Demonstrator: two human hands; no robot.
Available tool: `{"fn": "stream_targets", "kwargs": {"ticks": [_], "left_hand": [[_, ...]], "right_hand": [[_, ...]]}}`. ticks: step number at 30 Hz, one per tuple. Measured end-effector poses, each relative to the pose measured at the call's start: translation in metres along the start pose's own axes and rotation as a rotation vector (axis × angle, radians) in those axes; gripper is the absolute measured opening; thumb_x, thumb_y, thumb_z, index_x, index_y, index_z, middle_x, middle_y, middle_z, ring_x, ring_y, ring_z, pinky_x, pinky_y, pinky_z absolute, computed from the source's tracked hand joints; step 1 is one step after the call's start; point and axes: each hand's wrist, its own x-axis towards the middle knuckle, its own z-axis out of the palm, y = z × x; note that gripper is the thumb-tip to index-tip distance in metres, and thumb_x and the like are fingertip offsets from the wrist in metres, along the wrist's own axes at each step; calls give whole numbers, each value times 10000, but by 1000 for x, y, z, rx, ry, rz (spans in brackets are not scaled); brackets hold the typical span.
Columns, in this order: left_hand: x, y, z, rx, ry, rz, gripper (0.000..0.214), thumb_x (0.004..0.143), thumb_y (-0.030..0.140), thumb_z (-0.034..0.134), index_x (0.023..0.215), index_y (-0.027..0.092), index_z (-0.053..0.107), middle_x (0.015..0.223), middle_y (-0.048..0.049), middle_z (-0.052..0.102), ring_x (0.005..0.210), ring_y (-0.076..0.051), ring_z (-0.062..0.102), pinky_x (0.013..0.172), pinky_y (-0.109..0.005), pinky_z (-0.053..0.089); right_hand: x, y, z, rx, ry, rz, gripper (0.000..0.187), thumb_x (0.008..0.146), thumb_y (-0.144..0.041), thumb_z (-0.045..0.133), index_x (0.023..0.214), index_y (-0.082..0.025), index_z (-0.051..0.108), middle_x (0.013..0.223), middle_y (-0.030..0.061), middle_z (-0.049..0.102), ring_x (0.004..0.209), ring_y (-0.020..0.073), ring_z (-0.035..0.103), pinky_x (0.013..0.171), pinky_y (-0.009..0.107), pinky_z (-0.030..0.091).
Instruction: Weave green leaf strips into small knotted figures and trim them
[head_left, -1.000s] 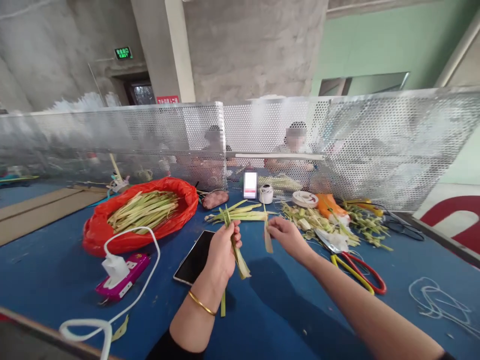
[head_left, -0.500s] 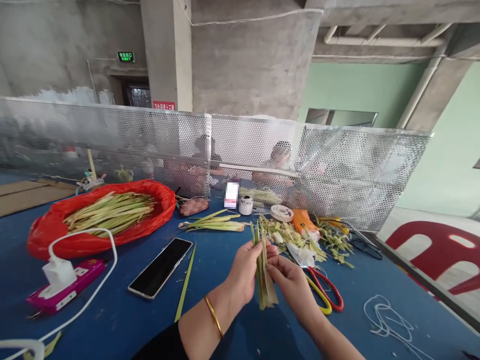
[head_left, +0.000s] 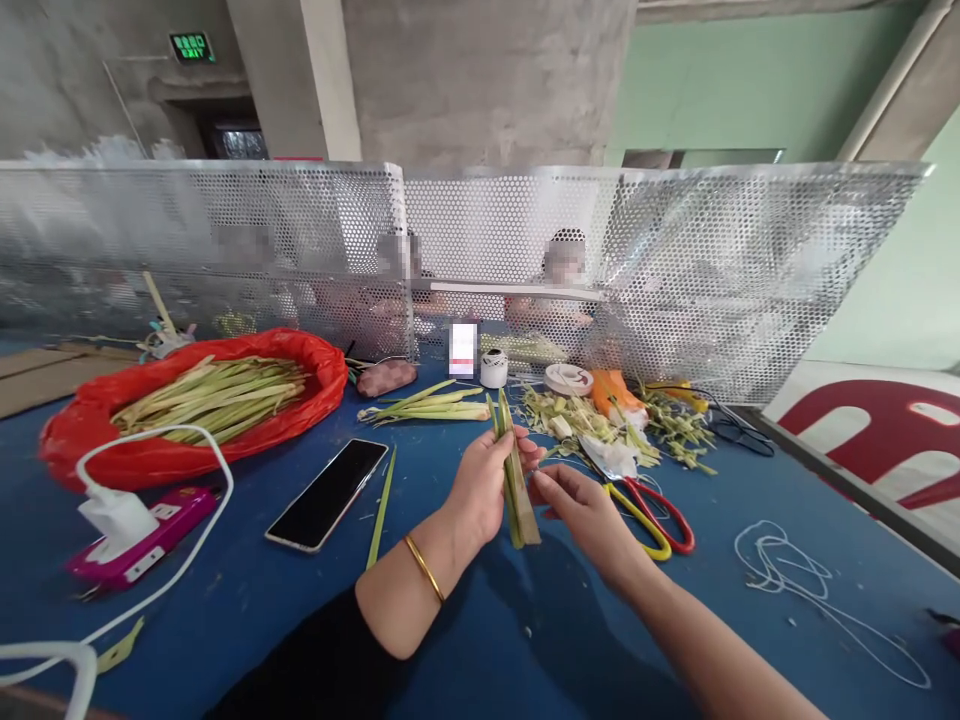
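My left hand (head_left: pixel 480 488) is closed round a small bundle of pale green leaf strips (head_left: pixel 516 495), held upright above the blue table with its ends sticking out above and below. Just right of the bundle, my right hand (head_left: pixel 576 497) has thumb and forefinger pinched together; what lies between them, if anything, is too small to make out. Scissors with one red and one yellow handle (head_left: pixel 664 522) lie beyond the right wrist. More leaf strips (head_left: pixel 431 406) rest behind the hands.
A red plastic bag (head_left: pixel 64 435) full of long strips stands left, near a black phone (head_left: pixel 328 495) and a purple power strip (head_left: pixel 142 540). Leaf scraps (head_left: pixel 546 410) and a tape roll (head_left: pixel 568 379) lie behind. White cord (head_left: pixel 787 572) lies right. A perforated metal screen (head_left: pixel 495 230) closes the back.
My right hand has drawn back a little from the strips, which it was touching before. The left hand keeps its hold. The view has tilted, so the scene sits higher.
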Motion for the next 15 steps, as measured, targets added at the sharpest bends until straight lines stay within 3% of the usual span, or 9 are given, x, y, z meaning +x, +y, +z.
{"fn": "stream_targets", "kwargs": {"ticks": [4,10,13,15], "left_hand": [[3,0,-2,-14,1,23,114,874,120,511,814,128,608,669,-25,620,641,-136,640,721,-286,514],[3,-1,-2,-78,-49,-2,65,839,195,611,857,132,602,633,38,488,503,-60,450,502,-193,386],[2,-1,-1,-62,-101,83,122,824,245,637,835,134,587,627,50,439,499,-46,388,476,-171,320],[0,0,0,-12,-129,176,126,838,260,612,835,137,586,634,44,433,517,-50,381,484,-171,311]], "right_hand": [[-6,-2,6,97,-176,135,458,726,-607,647,804,-156,665,696,21,659,638,155,598,621,274,446],[-11,0,11,202,-214,233,356,705,-499,719,772,-152,676,727,41,710,640,163,661,630,264,462],[-12,1,14,445,-193,336,312,752,-438,718,846,-142,684,790,63,722,756,177,684,736,276,496],[-12,1,16,643,-202,449,383,856,-482,598,909,-112,682,863,105,723,830,183,687,815,289,500]]}}
